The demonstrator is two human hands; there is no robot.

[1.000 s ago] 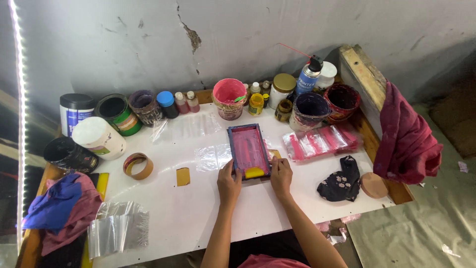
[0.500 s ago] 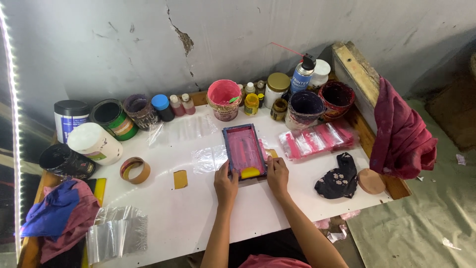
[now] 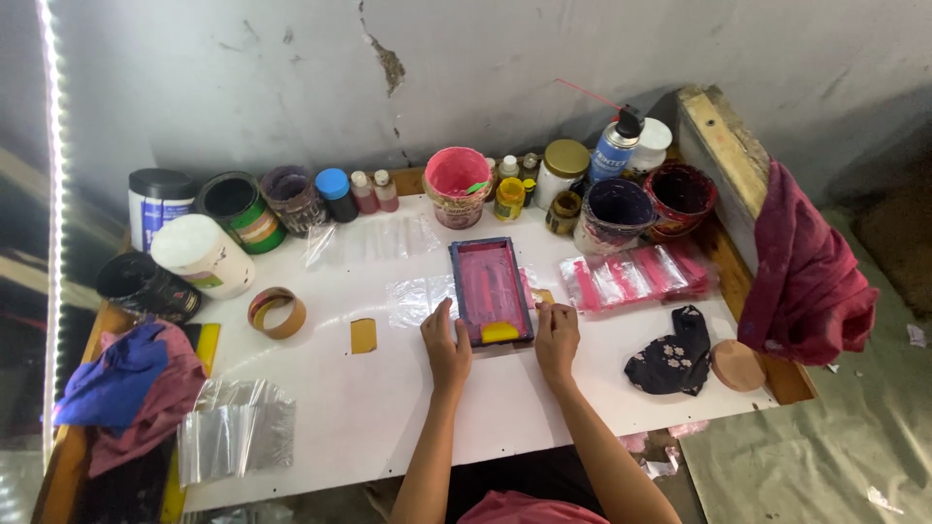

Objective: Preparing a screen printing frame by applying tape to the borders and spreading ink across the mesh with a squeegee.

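Note:
A small dark-framed printing screen [image 3: 490, 287] with pink mesh lies flat on the white table [image 3: 388, 408], over a clear plastic sheet [image 3: 416, 301]. A blob of yellow ink [image 3: 499, 333] sits at the frame's near end. My left hand [image 3: 446, 344] rests against the frame's near left corner, fingers pressing on its edge. On the near right side, my right hand [image 3: 556, 339] holds the frame down the same way. Both hands lie flat on the table beside the frame.
Paint tubs, jars and small bottles line the back edge, with a pink bucket [image 3: 457, 183] and a spray can [image 3: 615, 146]. Pink printed packets [image 3: 633, 277] lie to the right, near a black cloth [image 3: 673, 355]. A tape roll [image 3: 277, 311], clear bags [image 3: 236, 442] and rags [image 3: 126, 388] are at left.
Both hands stay on the frame's near end; the view has shifted slightly. The frame itself looks unmoved.

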